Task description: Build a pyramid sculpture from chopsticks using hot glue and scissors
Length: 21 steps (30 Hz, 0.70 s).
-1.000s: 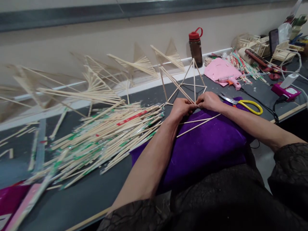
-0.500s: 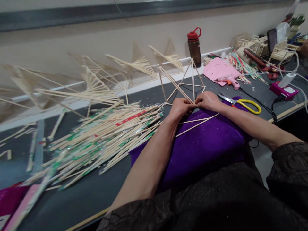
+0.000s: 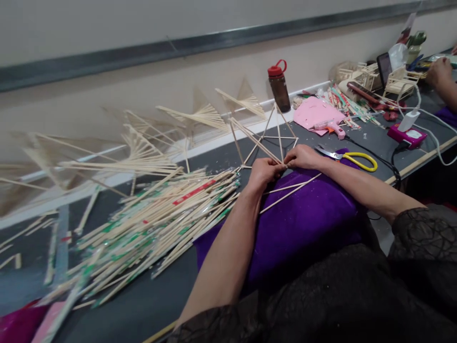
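Note:
A frame of thin wooden sticks (image 3: 279,131), joined into triangles, stands at the table's front. My left hand (image 3: 266,172) and my right hand (image 3: 299,156) meet at its near corner, both with fingers pinched on the stick ends there. The exact grip of the fingertips is partly hidden. Two loose sticks (image 3: 291,194) lie crossed just below my hands on a purple cloth (image 3: 303,216) over my lap and the table edge. Yellow-handled scissors (image 3: 359,161) lie just right of my right hand.
A heap of wrapped chopsticks (image 3: 171,214) covers the left of the table. Fanned stick structures (image 3: 143,152) stand along the wall. Behind are a red-lidded bottle (image 3: 279,88), a pink glue gun (image 3: 332,127) and a magenta power block (image 3: 409,137) with cables. Another person's hand (image 3: 441,74) shows far right.
The camera view has tilted up and turned slightly right, bringing another person's hand into sight. My hands stay at the same corner of the stick frame.

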{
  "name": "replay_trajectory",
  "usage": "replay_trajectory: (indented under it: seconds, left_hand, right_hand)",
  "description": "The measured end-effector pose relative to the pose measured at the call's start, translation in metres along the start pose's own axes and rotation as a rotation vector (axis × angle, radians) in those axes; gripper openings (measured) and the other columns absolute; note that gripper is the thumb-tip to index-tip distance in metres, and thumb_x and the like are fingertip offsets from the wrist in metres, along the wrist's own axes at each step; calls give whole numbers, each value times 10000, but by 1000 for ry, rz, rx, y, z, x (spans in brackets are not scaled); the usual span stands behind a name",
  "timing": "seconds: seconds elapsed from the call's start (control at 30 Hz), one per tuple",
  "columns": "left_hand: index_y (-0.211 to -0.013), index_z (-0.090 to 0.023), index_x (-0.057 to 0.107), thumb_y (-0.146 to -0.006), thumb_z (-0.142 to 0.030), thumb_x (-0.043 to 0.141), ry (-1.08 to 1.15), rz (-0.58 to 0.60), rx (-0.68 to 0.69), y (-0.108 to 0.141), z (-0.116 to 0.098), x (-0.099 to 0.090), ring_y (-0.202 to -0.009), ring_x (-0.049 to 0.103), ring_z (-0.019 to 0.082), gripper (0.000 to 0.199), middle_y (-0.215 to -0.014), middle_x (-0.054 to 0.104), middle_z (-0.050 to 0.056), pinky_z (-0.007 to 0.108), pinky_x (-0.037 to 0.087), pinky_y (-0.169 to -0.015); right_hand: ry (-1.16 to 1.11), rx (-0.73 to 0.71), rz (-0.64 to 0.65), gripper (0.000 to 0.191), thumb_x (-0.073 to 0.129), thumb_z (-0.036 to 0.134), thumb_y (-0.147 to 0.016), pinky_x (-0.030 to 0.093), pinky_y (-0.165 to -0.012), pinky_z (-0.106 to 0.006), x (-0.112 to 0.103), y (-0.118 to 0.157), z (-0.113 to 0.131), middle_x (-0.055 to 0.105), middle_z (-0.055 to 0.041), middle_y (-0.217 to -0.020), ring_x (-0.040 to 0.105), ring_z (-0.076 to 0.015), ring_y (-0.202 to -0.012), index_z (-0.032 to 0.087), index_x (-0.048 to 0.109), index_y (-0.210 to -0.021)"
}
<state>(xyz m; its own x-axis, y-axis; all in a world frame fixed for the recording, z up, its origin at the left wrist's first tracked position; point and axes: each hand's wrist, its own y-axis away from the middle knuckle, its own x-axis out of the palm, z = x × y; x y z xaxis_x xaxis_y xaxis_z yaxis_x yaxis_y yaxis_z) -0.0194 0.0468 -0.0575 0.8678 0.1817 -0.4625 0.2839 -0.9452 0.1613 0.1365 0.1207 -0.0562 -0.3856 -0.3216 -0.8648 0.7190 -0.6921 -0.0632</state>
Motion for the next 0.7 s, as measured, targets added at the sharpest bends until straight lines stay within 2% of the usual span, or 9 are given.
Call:
replay_trajectory:
  seconds: [0.13,0.27,0.4,0.57,0.7]
  left_hand:
    - [-603,-147,681,-581,-228,781,51,32,9,-4,6,-3,-411,465,91,131,-487,587,7,205,291,-392]
    - [-668,-133,731,-550,-254,777,150,97,11,-4,10,-8,-415,468,85,175,-496,595,20,195,295,-396]
    - [-740,-131,741,-545,-290,779,237,75,39,1,10,-10,-443,494,87,255,-542,625,22,189,306,-402]
    - [-693,-123,709,-556,-319,761,153,34,63,5,9,-7,-401,467,81,244,-492,601,12,188,306,-391]
    - [-658,-120,676,-552,-313,758,159,27,45,4,8,-7,-384,458,75,235,-480,592,10,184,297,-378]
  right_hand:
    - [-212,34,-16,304,594,139,-820,421,-610,-167,-1,2,-4,754,-21,-856,606,-70,-570,119,770,-1067]
    - [-284,14,-80,256,591,142,-801,414,-587,-168,1,5,1,720,0,-723,587,-67,-519,116,788,-963]
    - [-174,18,-107,240,582,141,-813,390,-613,-174,1,5,3,712,-7,-693,603,-83,-585,112,787,-934]
    - [3,21,-131,253,591,168,-809,376,-665,-207,0,3,0,766,-46,-890,644,-137,-803,156,798,-952]
    - [3,52,-161,258,591,177,-808,378,-663,-213,-3,5,2,770,-52,-898,653,-144,-814,159,802,-953]
